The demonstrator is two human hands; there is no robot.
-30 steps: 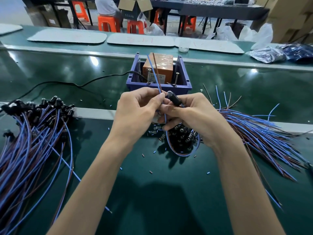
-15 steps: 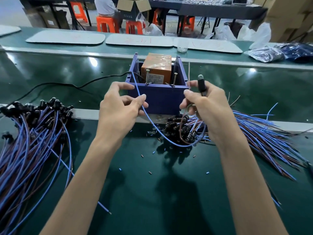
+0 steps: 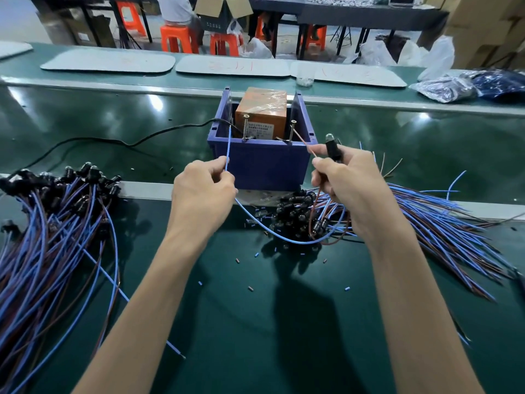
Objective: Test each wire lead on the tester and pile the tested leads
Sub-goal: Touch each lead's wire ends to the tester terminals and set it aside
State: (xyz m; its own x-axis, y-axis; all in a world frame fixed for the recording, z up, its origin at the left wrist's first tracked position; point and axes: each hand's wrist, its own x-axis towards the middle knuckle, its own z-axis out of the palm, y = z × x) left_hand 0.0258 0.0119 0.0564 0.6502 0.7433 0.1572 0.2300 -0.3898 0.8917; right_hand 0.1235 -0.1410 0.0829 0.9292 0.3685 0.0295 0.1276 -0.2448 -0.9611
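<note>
Wire leads, heap [image 3: 51, 237]: blue and brown with black caps, lying well left of the left fingers.
Wire leads, fan [image 3: 443, 223]: spread under and right of the right fingers.
Tester [image 3: 264, 163]: blue box, just beyond both sets of fingertips.
Left hand [image 3: 203, 200]: thumb and forefinger clamped on the blue wire.
Right hand [image 3: 355, 191]: fingers curled round the black cap [image 3: 332, 149], pinching the brown wire.
Held lead [image 3: 272, 234]: sags between both hands.
Screw post [image 3: 291, 132]: at the brown wire's tip.
</note>
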